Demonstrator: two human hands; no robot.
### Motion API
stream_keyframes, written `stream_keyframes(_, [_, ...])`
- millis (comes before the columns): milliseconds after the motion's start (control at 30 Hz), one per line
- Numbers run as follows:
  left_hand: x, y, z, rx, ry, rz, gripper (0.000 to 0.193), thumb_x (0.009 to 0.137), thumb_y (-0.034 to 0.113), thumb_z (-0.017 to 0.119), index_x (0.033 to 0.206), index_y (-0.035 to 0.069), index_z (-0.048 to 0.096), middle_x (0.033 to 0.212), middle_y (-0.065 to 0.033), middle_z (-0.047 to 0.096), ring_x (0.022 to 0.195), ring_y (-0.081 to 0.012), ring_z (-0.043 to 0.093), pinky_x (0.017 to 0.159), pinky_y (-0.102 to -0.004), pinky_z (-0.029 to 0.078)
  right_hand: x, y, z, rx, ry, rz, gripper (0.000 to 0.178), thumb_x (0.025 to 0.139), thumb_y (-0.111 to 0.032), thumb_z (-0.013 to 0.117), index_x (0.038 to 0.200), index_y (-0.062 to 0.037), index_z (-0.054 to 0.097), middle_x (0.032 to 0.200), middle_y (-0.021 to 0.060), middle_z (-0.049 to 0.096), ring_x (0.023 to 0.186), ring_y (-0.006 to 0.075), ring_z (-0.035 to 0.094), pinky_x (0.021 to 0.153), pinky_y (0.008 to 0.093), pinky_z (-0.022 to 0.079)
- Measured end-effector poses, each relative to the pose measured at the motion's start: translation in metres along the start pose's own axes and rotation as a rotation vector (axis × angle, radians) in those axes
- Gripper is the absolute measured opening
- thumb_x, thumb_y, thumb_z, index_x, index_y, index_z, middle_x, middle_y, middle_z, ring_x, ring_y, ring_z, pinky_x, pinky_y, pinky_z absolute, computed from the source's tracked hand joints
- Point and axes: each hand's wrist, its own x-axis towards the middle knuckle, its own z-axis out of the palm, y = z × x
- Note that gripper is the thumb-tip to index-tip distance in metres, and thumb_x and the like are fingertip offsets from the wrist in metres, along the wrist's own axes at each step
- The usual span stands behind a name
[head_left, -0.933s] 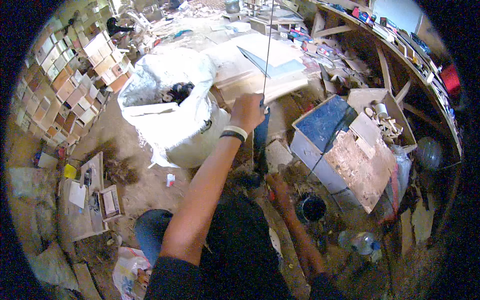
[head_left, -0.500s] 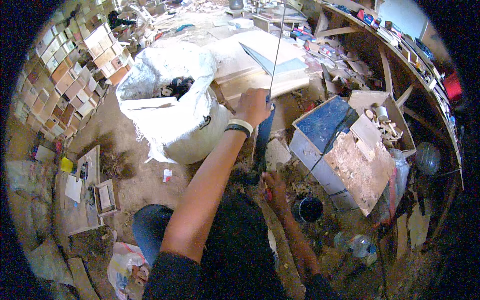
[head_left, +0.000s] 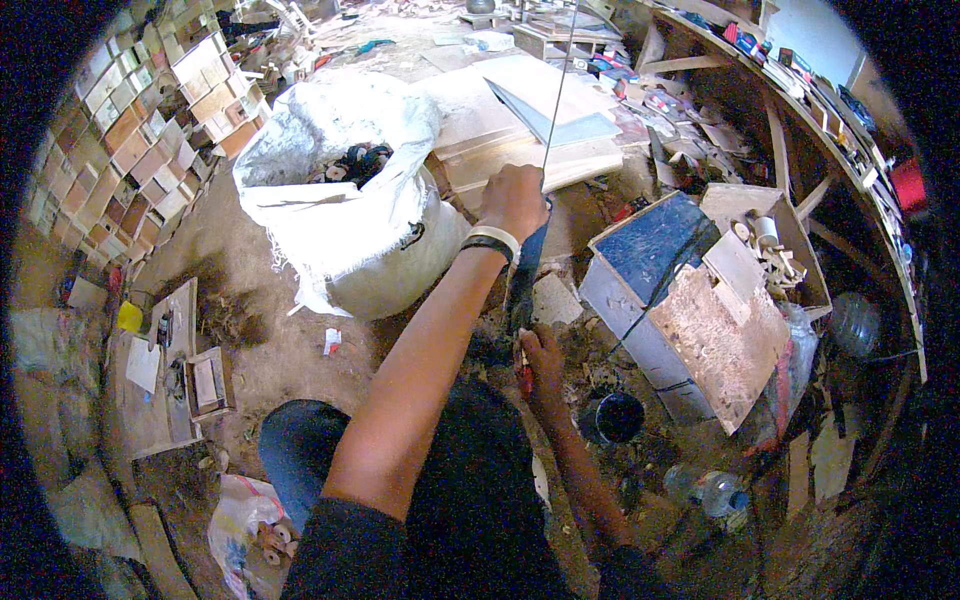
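My left hand (head_left: 515,203), wearing a white and a black band at the wrist, is closed in a fist around the upper end of a dark strip (head_left: 527,270). From that fist a thin dark cord (head_left: 560,90) runs straight up out of view. Below, my right hand (head_left: 543,365) is closed by the lower part of the strip. It grips a red-handled tool (head_left: 525,374) whose working end I cannot make out. The strip hangs slanted between both hands, in front of my dark shirt.
A large white sack (head_left: 370,250) with dark pieces inside stands ahead left. To the right are a blue-topped box (head_left: 655,245), a wooden crate (head_left: 815,265) of offcuts, a black round container (head_left: 612,416) and a plastic bottle (head_left: 720,493). Wooden blocks (head_left: 130,150) are stacked far left.
My left fist has shifted slightly up and to the right. My right hand has risen a little along the strip, and the red handle shows more clearly.
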Motion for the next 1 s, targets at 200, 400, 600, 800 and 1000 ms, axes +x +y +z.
stream_keyframes(200, [-0.001,0.005,-0.012,0.064,-0.051,-0.098,0.026,0.075,0.019,0.076,0.095,0.004,0.069,0.102,-0.0197,0.067,0.098,-0.0367,0.067,0.085,-0.0428,0.056,-0.025,0.003,0.009,-0.248,-0.026,0.103,0.028,0.093,-0.033,0.062,0.092,-0.0045,0.059,0.08,0.0063,0.059,0.072,0.0173,0.056,0.061,0.035,0.046])
stream_keyframes(400, [0.001,-0.002,-0.013,0.081,-0.031,-0.117,0.032,0.073,0.017,0.076,0.097,-0.001,0.067,0.101,-0.022,0.067,0.1,-0.0393,0.066,0.089,-0.0438,0.054,0.011,-0.029,-0.002,-0.096,0.076,-0.127,0.03,0.093,-0.035,0.062,0.09,-0.0063,0.056,0.07,0.0044,0.055,0.06,0.0136,0.053,0.055,0.0338,0.044])
stream_keyframes(600, [0.002,-0.004,-0.024,-0.013,-0.115,-0.152,0.043,0.07,0.021,0.081,0.102,-0.002,0.064,0.106,-0.0239,0.065,0.107,-0.0412,0.062,0.093,-0.0461,0.051,-0.02,-0.03,-0.005,0.043,-0.065,0.131,0.031,0.095,-0.038,0.058,0.094,-0.0079,0.057,0.076,0.0025,0.054,0.057,0.0147,0.044,0.054,0.0295,0.039])
stream_keyframes(800, [0.003,-0.007,-0.024,-0.097,-0.215,-0.079,0.047,0.068,0.023,0.085,0.106,0.003,0.067,0.111,-0.0245,0.064,0.109,-0.0398,0.061,0.094,-0.0449,0.05,-0.021,0.003,-0.015,-0.28,-0.08,-0.105,0.02,0.09,-0.02,0.063,0.102,-0.0039,0.057,0.084,0.0095,0.054,0.064,0.0243,0.053,0.057,0.0327,0.043])
stream_keyframes(1000, [0.002,-0.019,-0.017,-0.128,-0.155,0.008,0.041,0.071,0.019,0.082,0.107,0.005,0.069,0.108,-0.0243,0.065,0.108,-0.0381,0.061,0.095,-0.0442,0.049,0.017,-0.092,-0.038,-0.428,0.075,-0.666,0.019,0.078,0.002,0.064,0.096,-0.0003,0.056,0.086,0.0167,0.052,0.075,0.0314,0.057,0.063,0.0366,0.047])
